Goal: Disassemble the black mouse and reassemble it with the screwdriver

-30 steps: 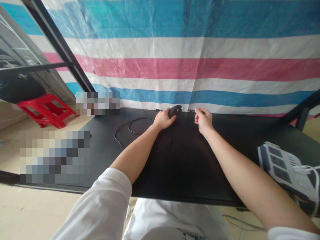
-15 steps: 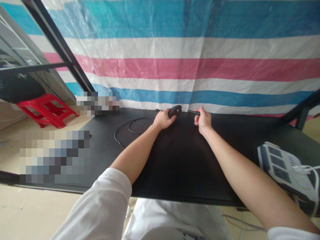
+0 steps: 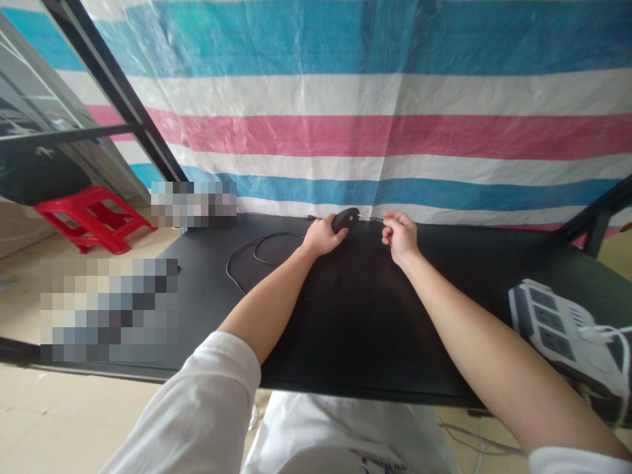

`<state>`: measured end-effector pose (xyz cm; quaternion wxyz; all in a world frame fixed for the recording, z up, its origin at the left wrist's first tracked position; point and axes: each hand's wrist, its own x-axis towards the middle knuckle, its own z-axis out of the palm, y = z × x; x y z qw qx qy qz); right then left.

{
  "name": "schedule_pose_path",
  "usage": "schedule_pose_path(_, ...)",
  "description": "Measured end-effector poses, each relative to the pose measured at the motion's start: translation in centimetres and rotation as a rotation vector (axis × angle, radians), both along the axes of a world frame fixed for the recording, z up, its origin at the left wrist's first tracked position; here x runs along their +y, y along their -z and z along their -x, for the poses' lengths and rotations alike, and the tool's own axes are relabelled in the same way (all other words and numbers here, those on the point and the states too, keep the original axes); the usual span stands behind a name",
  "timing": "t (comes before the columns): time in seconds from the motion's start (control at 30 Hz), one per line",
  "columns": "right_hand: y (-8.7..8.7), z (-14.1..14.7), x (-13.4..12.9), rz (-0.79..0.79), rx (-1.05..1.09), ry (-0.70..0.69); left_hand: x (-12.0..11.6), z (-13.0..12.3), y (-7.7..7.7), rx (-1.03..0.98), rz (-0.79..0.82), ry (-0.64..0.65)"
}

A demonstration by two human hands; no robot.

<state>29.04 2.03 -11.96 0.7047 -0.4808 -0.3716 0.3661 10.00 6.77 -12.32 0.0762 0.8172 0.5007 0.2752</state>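
Observation:
My left hand [image 3: 323,236] is closed around a black computer mouse [image 3: 347,220], tilted up with its underside facing right. A thin black cable [image 3: 237,253] lies looped on the table to the left of it. Pinched in my right hand [image 3: 401,236] is a screwdriver [image 3: 374,218] held level, most of its dark handle hidden by the fingers. The metal shaft points left and its tip is at the mouse's underside. Whether the tip sits in a screw is too small to tell.
Both hands are over a black table [image 3: 365,329]. A white power strip [image 3: 557,329] with a plugged-in cord stands at the right. Behind the table hangs a striped plastic sheet [image 3: 316,138]. A red stool [image 3: 93,214] is on the floor at the left, beyond a black frame post [image 3: 118,99].
The fingers of my right hand have shifted on the screwdriver handle, the index finger now stretched further along it. My left hand and the mouse have stayed in place.

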Motion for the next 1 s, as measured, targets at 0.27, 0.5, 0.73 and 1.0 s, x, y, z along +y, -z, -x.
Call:
schedule_pose_path(0.27, 0.04, 0.09, 0.18, 0.057, 0.015, -0.032, -0.05, -0.07, -0.07, 0.007, 0.004, -0.009)
schedule_pose_path(0.5, 0.13, 0.19, 0.36, 0.035, -0.006, 0.043, -0.03, -0.06, -0.05, -0.003, 0.008, -0.005)
schedule_pose_path(0.73, -0.23, 0.35, 0.05, -0.001, 0.006, 0.049, 0.02, -0.06, -0.03, 0.003, 0.002, -0.007)
schedule_pose_path(1.0, -0.42, 0.48, -0.19, 0.010, -0.008, 0.008, -0.15, -0.06, -0.14, 0.015, 0.003, -0.003)
